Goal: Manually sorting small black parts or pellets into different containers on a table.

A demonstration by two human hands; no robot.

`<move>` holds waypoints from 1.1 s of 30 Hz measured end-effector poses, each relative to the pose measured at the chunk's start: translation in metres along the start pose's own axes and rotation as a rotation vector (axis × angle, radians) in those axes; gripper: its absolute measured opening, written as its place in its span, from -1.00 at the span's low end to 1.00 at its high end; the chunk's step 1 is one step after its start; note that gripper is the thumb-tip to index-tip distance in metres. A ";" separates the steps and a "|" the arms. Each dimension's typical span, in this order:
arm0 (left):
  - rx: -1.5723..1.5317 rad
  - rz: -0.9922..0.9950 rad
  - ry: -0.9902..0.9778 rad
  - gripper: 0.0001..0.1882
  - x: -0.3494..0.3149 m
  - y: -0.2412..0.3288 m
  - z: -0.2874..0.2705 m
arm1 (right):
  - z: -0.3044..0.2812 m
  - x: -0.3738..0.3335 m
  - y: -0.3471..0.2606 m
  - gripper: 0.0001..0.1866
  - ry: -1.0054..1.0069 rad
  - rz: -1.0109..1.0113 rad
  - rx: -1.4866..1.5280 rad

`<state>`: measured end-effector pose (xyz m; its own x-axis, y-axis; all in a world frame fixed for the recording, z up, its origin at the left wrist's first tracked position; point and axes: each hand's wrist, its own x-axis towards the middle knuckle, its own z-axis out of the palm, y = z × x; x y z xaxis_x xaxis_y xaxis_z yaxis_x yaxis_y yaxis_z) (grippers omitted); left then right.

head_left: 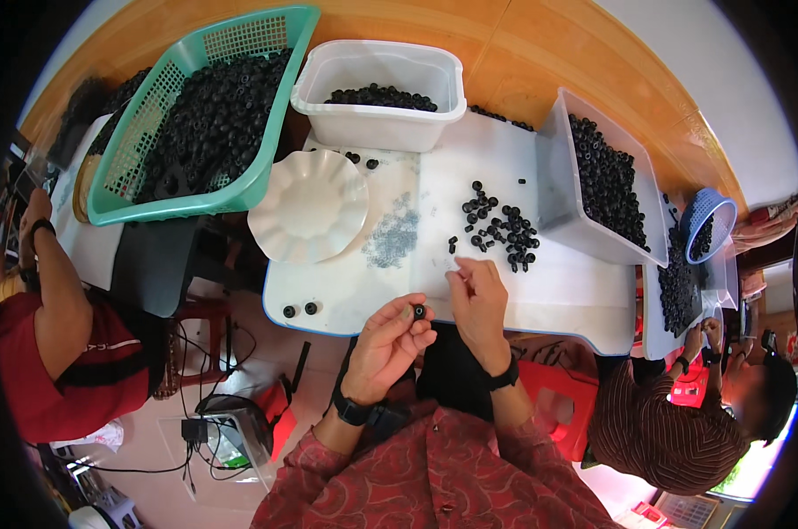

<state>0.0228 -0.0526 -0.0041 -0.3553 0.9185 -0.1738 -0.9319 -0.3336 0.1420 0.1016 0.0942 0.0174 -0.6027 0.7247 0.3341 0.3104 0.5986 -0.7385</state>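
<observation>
Between the thumb and fingers of my left hand (388,344) is a small round black part (419,311) with a hole in its end. My right hand (482,309) hovers at the table's front edge, just right of the left one. Its fingers are curled in towards the thumb; whatever they may pinch is too small to make out. Beyond it, loose black parts (500,227) lie scattered on the white tabletop (372,295). Tiny clear pieces (392,236) are spread left of them. Two more black parts (300,310) sit at the front left corner.
A scalloped white plate (309,207) lies at the left. Behind stand a green basket (271,167), a white tub (377,132) and a translucent bin (562,189), all holding black parts. One person (73,353) sits left, another (672,428) right. Cables (192,432) trail over the floor.
</observation>
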 end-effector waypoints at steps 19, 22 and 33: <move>0.457 0.109 0.066 -0.78 0.009 -0.014 0.004 | -0.033 -0.028 -0.028 -0.93 -0.266 0.321 0.671; 0.500 0.107 0.058 -0.77 0.011 -0.014 0.006 | -0.034 -0.026 -0.022 -0.94 -0.308 0.371 0.700; 0.311 0.046 0.046 -0.74 0.013 -0.008 0.004 | -0.025 0.021 0.017 -0.81 0.081 -0.022 -0.159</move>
<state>0.0259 -0.0368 -0.0031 -0.4059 0.8910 -0.2031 -0.8506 -0.2871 0.4406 0.1123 0.1284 0.0266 -0.5516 0.7323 0.3994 0.4140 0.6560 -0.6311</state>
